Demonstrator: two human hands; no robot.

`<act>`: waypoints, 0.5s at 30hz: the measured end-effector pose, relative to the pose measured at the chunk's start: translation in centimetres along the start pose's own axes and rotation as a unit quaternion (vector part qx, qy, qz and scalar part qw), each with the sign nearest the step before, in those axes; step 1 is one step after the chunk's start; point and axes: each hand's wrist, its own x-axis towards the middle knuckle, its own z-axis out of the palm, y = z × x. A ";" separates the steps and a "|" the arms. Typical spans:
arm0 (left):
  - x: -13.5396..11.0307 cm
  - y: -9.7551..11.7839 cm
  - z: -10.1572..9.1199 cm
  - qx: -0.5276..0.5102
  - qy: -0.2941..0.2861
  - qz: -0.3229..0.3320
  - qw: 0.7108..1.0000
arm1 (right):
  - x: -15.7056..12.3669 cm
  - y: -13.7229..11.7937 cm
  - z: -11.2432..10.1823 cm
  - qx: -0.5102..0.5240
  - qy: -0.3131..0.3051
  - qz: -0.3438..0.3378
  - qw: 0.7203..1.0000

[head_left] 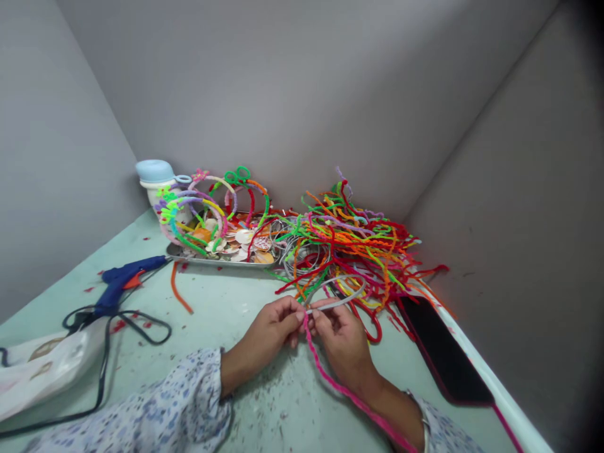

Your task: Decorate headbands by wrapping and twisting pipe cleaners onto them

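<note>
I have two hands working over one pale green table [226, 299], well in from its near edge. The left hand [267, 333] has thumb and finger pinched together on one pink pipe cleaner [346, 392], right where it meets one grey band [340, 302]. The right hand [346, 349] is clamped on that band, just beside the left fingertips. I see the pipe cleaner's long tail run over the right wrist toward the near edge, while the band loops out toward the far edge.

There I count one metal tray [226, 264] of discs and several decorated hoops [214, 205], overlapping too much to number, and one bottle [155, 179] at the far left corner. Right of the tray lies one heap of pipe cleaners [358, 242], too many to count. One phone [446, 352] lies along the right edge; one glue gun [113, 292] and one plastic bag [56, 371] lie toward the left.
</note>
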 end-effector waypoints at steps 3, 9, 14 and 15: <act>0.0 -0.1 0.0 -0.003 0.004 -0.006 1.000 | 0.0 -0.4 -0.1 -0.003 -0.016 -0.010 1.000; 0.0 -0.1 0.0 -0.005 0.020 -0.001 1.000 | 0.4 -1.5 -0.1 -0.038 -0.038 -0.050 0.997; 0.2 -0.3 -0.2 0.003 0.024 0.006 1.000 | 0.7 -1.3 -0.3 -0.034 -0.064 -0.056 0.996; 0.2 -0.4 -0.2 0.006 0.022 0.007 1.000 | 0.7 -1.2 -0.3 -0.034 -0.067 -0.060 0.995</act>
